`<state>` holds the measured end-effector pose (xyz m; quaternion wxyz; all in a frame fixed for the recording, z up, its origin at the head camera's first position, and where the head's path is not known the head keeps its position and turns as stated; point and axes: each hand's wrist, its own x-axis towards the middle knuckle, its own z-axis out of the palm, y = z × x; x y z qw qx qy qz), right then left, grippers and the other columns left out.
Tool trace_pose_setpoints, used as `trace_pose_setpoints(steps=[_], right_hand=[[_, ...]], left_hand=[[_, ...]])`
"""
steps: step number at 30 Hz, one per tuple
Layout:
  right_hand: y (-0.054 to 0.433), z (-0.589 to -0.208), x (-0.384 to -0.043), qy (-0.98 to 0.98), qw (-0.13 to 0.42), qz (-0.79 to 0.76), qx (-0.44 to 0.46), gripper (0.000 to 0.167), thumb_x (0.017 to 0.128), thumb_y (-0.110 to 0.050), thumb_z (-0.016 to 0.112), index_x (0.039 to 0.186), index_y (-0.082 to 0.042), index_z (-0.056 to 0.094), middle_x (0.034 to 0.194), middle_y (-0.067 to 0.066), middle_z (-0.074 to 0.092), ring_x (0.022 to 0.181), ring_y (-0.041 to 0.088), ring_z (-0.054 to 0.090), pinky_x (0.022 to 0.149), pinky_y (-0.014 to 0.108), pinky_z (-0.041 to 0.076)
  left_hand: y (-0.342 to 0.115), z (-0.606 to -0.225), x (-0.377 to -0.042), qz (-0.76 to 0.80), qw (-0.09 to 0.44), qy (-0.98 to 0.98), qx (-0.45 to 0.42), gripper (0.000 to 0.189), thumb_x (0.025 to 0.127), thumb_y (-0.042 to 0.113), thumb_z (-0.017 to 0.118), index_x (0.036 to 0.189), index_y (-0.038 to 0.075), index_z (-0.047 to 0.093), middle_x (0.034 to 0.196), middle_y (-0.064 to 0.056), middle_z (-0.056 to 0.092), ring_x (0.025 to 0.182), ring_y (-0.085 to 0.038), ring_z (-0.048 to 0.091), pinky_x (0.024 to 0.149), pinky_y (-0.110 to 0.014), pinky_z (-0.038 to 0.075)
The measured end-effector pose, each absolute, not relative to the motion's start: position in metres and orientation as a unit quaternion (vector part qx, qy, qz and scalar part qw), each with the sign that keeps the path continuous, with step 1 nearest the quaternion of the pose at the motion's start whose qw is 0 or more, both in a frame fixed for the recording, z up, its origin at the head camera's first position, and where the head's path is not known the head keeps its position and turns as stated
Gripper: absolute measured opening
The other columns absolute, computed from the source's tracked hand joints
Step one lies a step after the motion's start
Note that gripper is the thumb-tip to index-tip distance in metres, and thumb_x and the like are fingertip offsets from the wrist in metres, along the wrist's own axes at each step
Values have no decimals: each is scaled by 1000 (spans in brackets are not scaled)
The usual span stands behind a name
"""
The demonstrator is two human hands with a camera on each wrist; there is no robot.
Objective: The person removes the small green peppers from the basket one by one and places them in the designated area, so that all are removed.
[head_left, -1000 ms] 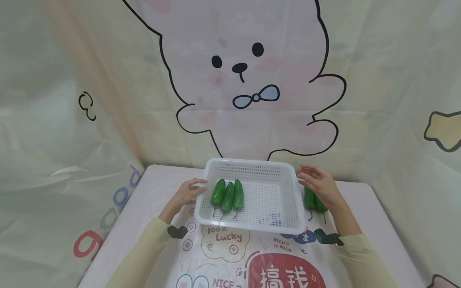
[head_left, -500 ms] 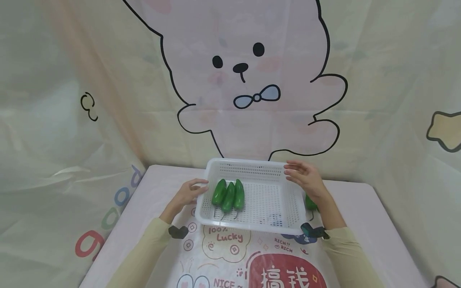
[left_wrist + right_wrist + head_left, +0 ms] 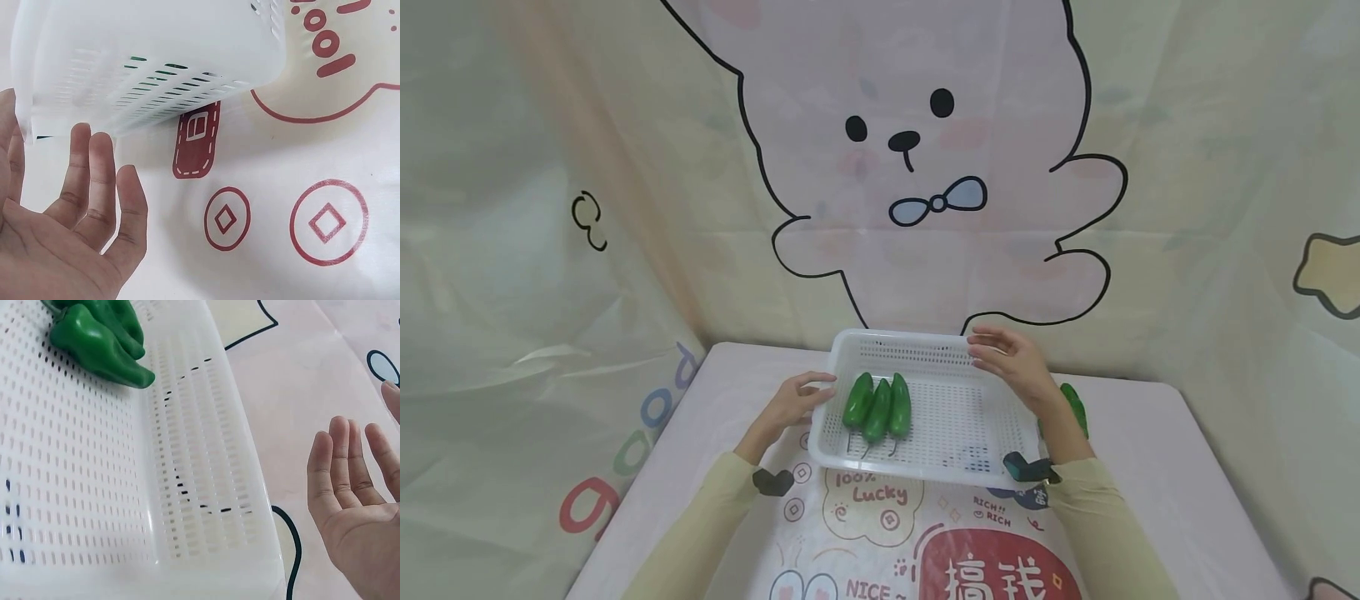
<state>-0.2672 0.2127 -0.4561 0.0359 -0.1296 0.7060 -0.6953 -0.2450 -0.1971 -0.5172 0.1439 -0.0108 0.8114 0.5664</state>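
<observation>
A white perforated plastic basket [image 3: 925, 475] stands on the table, with three green chili peppers [image 3: 877, 412] lying side by side in its left half. My left hand [image 3: 792, 400] is at the basket's left side, fingertips right at the rim; the left wrist view shows its fingers [image 3: 100, 181] loosely extended beside the wall. Over the far right part of the basket hovers my right hand [image 3: 1015, 367], holding nothing, its fingers [image 3: 340, 456] relaxed and apart. Another green chili pepper [image 3: 1075, 408] lies right of the basket, partly hidden by my right forearm.
The table has a white printed cover [image 3: 760, 358] with red and coloured drawings. A hanging cloth [image 3: 917, 275] with a cartoon bear rises right behind the basket. Cloth walls also close in the left and right sides.
My right hand has moved left, from beside the basket's right rim to over its far right part. More of the pepper at the right shows beyond the forearm. My left hand has stayed put.
</observation>
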Motion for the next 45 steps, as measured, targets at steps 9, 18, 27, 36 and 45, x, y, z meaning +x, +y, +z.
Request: trace_pose_setpoints(steps=[9,18,27,36,45], right_hand=[[190,-459,-273,678,55,-721,-127,48,96,-5,72,139,5,52,134,39,48,117,38,59,94,39,56],[175,-469,-277,674,73,-726,-117,51,97,-7,70,141,8,49,134,36,51,108,23,65,96,39,55],[161,-476,-280,672,60,-732,-95,52,96,-8,72,141,7,50,131,31,55,110,24,63,97,40,55],[145,-491,-282,696,68,-711,-71,54,94,-12,75,140,5,53,127,24,62,113,28,63,97,45,55],[132,-495,-282,768,64,-631,-93,55,93,-21,78,139,1,57,130,21,63,117,36,61,92,48,57]], left_hand=[[-196,-515,-244,572,147,807,-6,46,96,36,72,137,16,63,127,-16,64,113,-35,64,89,-53,58],[-197,-515,-243,569,148,809,-8,52,94,41,74,138,17,62,128,-16,64,113,-34,64,91,-54,57],[-198,-514,-243,576,148,804,-11,42,99,31,70,137,16,62,127,-16,64,114,-36,63,92,-56,55],[-197,-514,-242,571,144,808,-8,52,94,42,74,138,17,62,127,-14,65,115,-35,63,93,-56,55],[-198,-516,-243,580,147,801,-7,50,94,40,73,138,17,62,128,-15,64,114,-35,63,93,-58,54]])
